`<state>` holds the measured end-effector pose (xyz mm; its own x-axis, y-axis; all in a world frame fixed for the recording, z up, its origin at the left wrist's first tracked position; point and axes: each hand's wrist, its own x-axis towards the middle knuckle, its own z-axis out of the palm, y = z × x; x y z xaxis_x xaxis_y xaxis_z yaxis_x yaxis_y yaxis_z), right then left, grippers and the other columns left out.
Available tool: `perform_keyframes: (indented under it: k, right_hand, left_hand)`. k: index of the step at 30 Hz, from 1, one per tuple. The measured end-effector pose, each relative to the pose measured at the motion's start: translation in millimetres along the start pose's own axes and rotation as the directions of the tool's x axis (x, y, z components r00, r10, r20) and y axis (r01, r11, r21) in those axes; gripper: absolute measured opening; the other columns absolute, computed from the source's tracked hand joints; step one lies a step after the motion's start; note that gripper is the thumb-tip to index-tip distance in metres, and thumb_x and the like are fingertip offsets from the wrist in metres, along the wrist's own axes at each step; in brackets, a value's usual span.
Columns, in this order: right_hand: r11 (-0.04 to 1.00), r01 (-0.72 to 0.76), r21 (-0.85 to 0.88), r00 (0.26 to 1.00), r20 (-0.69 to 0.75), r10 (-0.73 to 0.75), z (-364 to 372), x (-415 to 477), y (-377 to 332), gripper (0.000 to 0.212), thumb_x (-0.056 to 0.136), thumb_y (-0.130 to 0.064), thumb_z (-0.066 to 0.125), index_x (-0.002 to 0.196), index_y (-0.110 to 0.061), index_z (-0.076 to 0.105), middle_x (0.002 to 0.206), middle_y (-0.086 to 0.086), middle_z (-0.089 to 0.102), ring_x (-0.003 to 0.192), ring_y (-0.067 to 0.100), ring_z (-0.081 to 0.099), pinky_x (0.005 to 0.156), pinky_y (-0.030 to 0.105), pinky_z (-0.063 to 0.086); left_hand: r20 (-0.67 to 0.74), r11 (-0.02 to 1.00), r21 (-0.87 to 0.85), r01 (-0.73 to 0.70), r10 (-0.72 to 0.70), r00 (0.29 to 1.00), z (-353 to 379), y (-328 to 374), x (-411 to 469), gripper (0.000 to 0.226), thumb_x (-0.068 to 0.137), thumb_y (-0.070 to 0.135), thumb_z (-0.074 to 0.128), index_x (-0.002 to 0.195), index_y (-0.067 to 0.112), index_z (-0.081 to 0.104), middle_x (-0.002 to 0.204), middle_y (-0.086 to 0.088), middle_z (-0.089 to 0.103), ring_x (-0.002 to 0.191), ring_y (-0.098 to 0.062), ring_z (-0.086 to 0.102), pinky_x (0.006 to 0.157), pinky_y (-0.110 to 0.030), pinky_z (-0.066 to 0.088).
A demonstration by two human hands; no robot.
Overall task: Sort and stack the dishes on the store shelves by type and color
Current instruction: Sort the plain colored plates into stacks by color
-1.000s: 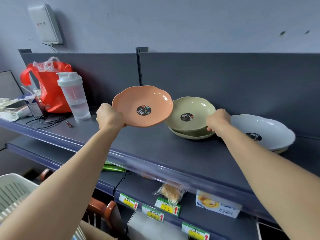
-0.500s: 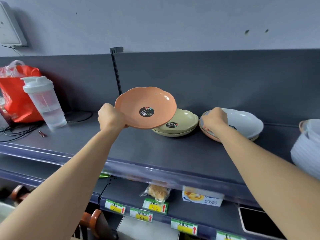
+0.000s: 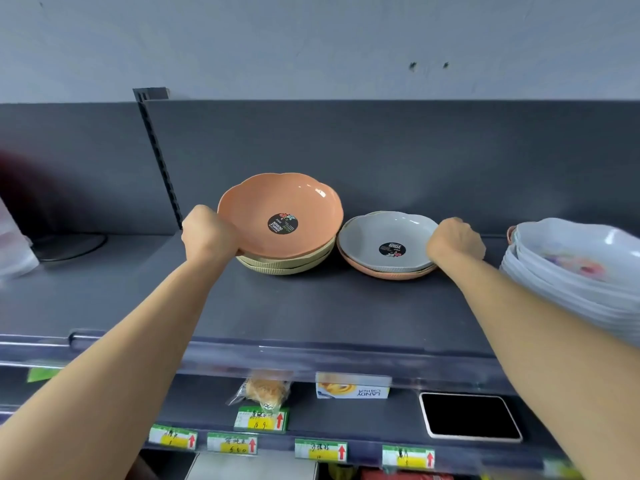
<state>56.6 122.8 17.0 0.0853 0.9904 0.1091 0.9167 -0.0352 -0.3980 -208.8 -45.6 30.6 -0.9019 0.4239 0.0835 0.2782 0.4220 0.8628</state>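
My left hand (image 3: pixel 207 233) grips the left rim of an orange scalloped plate (image 3: pixel 280 209), tilted toward me right over the green plates (image 3: pixel 287 266) stacked on the dark shelf (image 3: pixel 311 313). Whether it touches them I cannot tell. To the right, my right hand (image 3: pixel 455 239) holds the right rim of a pale grey plate (image 3: pixel 388 242), which lies on top of an orange plate (image 3: pixel 391 273). Each top plate carries a round black sticker.
A stack of white floral dishes (image 3: pixel 568 275) stands at the shelf's right end, close to my right forearm. A blurred bottle and black cable sit far left. On the shelf below lie a wrapped bun (image 3: pixel 265 391), a carton, a black tray (image 3: pixel 469 415) and price tags.
The view has swung right. My left hand has carried the orange plate right and down over the green stack. My right hand has shifted to the grey plate's right rim.
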Motion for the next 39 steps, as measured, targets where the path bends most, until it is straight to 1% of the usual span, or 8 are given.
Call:
perform_keyframes:
  k: [4, 8, 11, 14, 21, 26, 32, 39]
  right_hand:
    - [1.000, -0.027, 0.004, 0.998, 0.057, 0.027, -1.0, 1.1, 1.4, 0.035, 0.091, -0.001, 0.048, 0.124, 0.000, 0.057, 0.128, 0.017, 0.058, 0.118, 0.035, 0.056, 0.089, 0.038, 0.048]
    - [0.999, -0.004, 0.055, 1.000, -0.008, 0.004, -7.3, 4.0, -3.6, 0.032, 0.091, 0.000, 0.049, 0.121, 0.002, 0.058, 0.125, 0.019, 0.060, 0.116, 0.037, 0.057, 0.088, 0.039, 0.048]
    - [0.994, -0.005, 0.108, 1.000, -0.024, 0.008, -14.0, 4.2, -7.3, 0.032, 0.090, -0.002, 0.051, 0.122, 0.002, 0.058, 0.125, 0.019, 0.060, 0.116, 0.037, 0.056, 0.088, 0.040, 0.048]
    - [0.986, -0.019, 0.165, 1.000, -0.014, 0.022, -16.4, 1.5, -8.6, 0.034, 0.088, -0.003, 0.054, 0.122, 0.000, 0.058, 0.125, 0.019, 0.060, 0.115, 0.038, 0.057, 0.087, 0.040, 0.048]
    - [0.950, -0.029, 0.311, 0.999, -0.020, 0.037, -17.1, -12.1, -18.7, 0.035, 0.089, -0.005, 0.052, 0.124, 0.000, 0.056, 0.125, 0.017, 0.060, 0.115, 0.037, 0.057, 0.085, 0.039, 0.049]
    - [0.930, 0.037, 0.365, 0.999, -0.002, -0.039, -16.2, -28.7, -41.2, 0.035, 0.089, -0.006, 0.049, 0.123, -0.002, 0.056, 0.125, 0.016, 0.060, 0.113, 0.037, 0.058, 0.082, 0.039, 0.049]
    - [0.918, 0.110, 0.380, 0.990, 0.039, -0.135, -12.0, -47.7, -70.1, 0.034, 0.090, -0.004, 0.047, 0.123, 0.000, 0.056, 0.124, 0.017, 0.061, 0.110, 0.037, 0.059, 0.076, 0.037, 0.046]
    - [0.895, 0.138, 0.424, 0.981, 0.066, -0.183, -7.5, -59.9, -84.2, 0.035, 0.088, -0.004, 0.048, 0.121, -0.001, 0.056, 0.122, 0.017, 0.061, 0.109, 0.038, 0.059, 0.088, 0.046, 0.053]
  left_hand:
    - [-0.089, 0.998, -0.003, 0.069, -0.069, 0.994, -18.4, -13.6, 4.2, 0.023, 0.073, -0.010, 0.048, 0.092, -0.011, 0.062, 0.091, -0.025, 0.070, 0.081, -0.042, 0.069, 0.059, -0.034, 0.052]
    - [-0.197, 0.989, -0.008, 0.148, -0.146, 0.969, -41.4, -34.1, 6.2, 0.017, 0.080, -0.012, 0.054, 0.095, -0.006, 0.058, 0.099, -0.022, 0.068, 0.081, -0.039, 0.067, 0.054, -0.034, 0.050]
    - [-0.222, 0.983, -0.023, 0.182, -0.183, 0.958, -50.8, -49.3, 6.7, 0.017, 0.076, -0.014, 0.059, 0.089, -0.003, 0.056, 0.103, -0.025, 0.068, 0.089, -0.042, 0.067, 0.059, -0.037, 0.052]
    - [-0.252, 0.974, -0.056, 0.221, -0.228, 0.940, -56.3, -61.2, 8.5, 0.024, 0.077, -0.013, 0.059, 0.100, -0.008, 0.059, 0.107, -0.024, 0.067, 0.093, -0.043, 0.066, 0.057, -0.038, 0.053]
    - [-0.313, 0.937, -0.090, 0.337, -0.348, 0.884, -76.4, -83.1, 8.7, 0.049, 0.075, -0.012, 0.064, 0.122, -0.006, 0.053, 0.118, -0.024, 0.065, 0.109, -0.044, 0.061, 0.077, -0.050, 0.058]
    - [-0.335, 0.915, -0.111, 0.389, -0.403, 0.852, -92.4, -100.8, 7.3, 0.052, 0.075, -0.012, 0.066, 0.124, -0.006, 0.051, 0.119, -0.024, 0.064, 0.109, -0.043, 0.062, 0.078, -0.048, 0.058]
    - [-0.331, 0.916, 0.089, 0.392, -0.344, 0.879, -93.1, -110.9, 0.5, 0.045, 0.081, -0.006, 0.063, 0.125, -0.011, 0.050, 0.126, -0.026, 0.058, 0.117, -0.041, 0.056, 0.100, -0.044, 0.047]
    - [-0.263, 0.909, 0.228, 0.349, -0.287, 0.921, -93.9, -107.6, -7.2, 0.026, 0.089, 0.001, 0.050, 0.110, -0.009, 0.060, 0.116, -0.026, 0.062, 0.103, -0.042, 0.062, 0.093, -0.044, 0.051]
